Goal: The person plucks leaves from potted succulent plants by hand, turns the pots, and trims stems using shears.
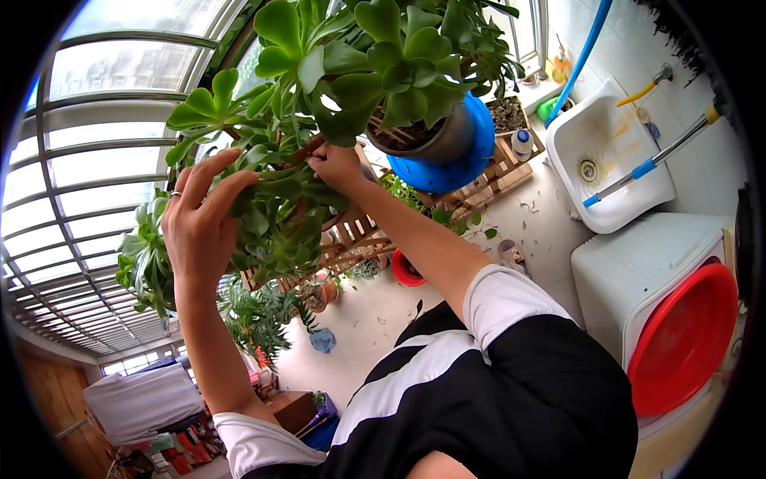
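Observation:
A large succulent [275, 195] with fleshy green rosettes and brown stems fills the space between my hands. My left hand [203, 219], a ring on one finger, is at its left side with fingers curved and apart, the tips close to or against the leaves. Among the leaves, beside a brown stem [307, 149], my right hand [337, 166] is closed in a pinch. What its fingertips hold is hidden. Just right of it, a grey pot [427, 144] with a similar succulent [403, 72] stands on a blue round base [475, 152].
Barred windows [104, 152] run along the left. Wooden slatted stands [499, 172] hold pots below the plants. At right are a white sink [614, 152] with a blue-handled pole [642, 168] across it, and a washing machine [638, 247] with a red basin [686, 339]. Dry leaves litter the floor [375, 307].

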Available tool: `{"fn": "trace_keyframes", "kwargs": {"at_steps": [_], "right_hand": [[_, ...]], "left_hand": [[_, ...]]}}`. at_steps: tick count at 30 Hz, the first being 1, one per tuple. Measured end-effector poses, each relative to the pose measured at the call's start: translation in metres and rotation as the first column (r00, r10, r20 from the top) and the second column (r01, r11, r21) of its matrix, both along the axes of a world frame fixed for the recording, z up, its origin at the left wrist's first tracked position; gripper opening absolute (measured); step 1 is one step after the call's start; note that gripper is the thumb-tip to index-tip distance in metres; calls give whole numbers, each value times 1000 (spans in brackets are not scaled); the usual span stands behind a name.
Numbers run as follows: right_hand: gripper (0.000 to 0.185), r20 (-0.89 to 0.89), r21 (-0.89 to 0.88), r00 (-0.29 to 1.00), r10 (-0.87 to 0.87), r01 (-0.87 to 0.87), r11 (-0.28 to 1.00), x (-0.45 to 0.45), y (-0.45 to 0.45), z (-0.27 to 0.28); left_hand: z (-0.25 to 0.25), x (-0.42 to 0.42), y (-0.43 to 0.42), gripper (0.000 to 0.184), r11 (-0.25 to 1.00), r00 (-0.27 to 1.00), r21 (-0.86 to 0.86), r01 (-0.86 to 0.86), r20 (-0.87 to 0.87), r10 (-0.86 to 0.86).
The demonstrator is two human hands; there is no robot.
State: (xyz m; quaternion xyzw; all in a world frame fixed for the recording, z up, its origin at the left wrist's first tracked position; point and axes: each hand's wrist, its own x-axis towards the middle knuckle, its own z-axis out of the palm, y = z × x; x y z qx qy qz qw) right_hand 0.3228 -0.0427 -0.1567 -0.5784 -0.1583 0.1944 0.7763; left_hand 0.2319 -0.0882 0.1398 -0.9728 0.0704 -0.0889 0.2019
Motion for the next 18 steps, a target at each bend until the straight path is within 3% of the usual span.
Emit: {"fn": "trace_keyframes", "kwargs": {"at_steps": [2,6,8,11,18], "right_hand": [[24,-168,87,970,173,-160,983,0,-6,7],[16,-369,245,872,321,-242,939,3,-3,19],[14,-537,313,771,342,-194,930,5,-8,24],[8,-653,428,657,376,-90,899,4,-20,25],[7,-714,536,544,441,18,844,0,-18,21]], "left_hand": [[0,-1,1,47,1000,1000,0,-3,-3,3],[0,-4,2,48,1000,1000,0,10,2,-10],[0,-4,1,48,1000,1000,-4,15,5,-15],[1,-5,1,48,1000,1000,-8,21,6,-21],[0,-7,1,48,1000,1000,-2,10,7,-10]]}}
